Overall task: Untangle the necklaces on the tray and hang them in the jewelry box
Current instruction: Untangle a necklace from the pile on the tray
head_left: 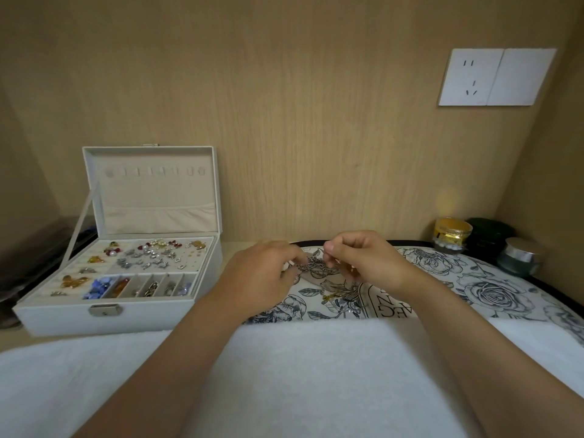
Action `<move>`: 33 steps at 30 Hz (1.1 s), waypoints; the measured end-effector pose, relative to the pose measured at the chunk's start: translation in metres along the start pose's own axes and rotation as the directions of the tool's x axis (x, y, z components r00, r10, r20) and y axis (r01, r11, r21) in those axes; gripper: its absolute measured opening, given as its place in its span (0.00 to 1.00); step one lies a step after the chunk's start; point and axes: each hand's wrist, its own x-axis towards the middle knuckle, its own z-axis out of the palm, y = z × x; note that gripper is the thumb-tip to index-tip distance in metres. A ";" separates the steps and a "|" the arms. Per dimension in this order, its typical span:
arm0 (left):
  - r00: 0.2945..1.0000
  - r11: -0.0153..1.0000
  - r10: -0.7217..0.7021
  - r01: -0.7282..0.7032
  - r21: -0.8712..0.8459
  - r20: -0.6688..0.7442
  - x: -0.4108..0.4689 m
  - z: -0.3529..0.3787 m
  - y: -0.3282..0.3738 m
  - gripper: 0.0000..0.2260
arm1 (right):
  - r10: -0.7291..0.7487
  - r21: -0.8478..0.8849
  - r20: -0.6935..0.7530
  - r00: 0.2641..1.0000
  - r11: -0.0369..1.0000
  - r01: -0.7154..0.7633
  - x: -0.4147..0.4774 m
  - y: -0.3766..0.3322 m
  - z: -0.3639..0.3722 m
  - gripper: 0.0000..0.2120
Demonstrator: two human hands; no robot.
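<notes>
The jewelry box is covered in off-white and lined in cream, and a silver clasp is fitted to it. The trinkets inside are seen in silver, pearl white, dark red, amber and blue. The tray is printed with grey-blue roses and leaves on white and edged in black. The necklaces are silver-toned. The towel is plain white. The wall is faced in pale wood grain, and the socket plate is white. A gold-capped jar, a dark green jar and a silver-capped jar are also seen.
</notes>
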 end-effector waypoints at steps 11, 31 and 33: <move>0.925 0.598 -0.162 0.369 -0.711 0.344 0.008 -0.012 -0.003 0.08 | -0.075 0.103 -0.067 0.995 0.991 0.082 0.003 -0.011 0.006 0.10; 0.937 0.395 -0.027 0.330 -0.857 0.348 0.003 -0.036 -0.020 0.09 | -0.036 -0.021 0.195 0.980 0.999 0.041 0.006 -0.009 0.041 0.13; 0.928 0.471 -0.022 0.337 -0.815 0.371 0.004 -0.037 -0.017 0.10 | -0.081 0.185 0.238 0.968 0.982 0.037 0.006 -0.019 0.046 0.14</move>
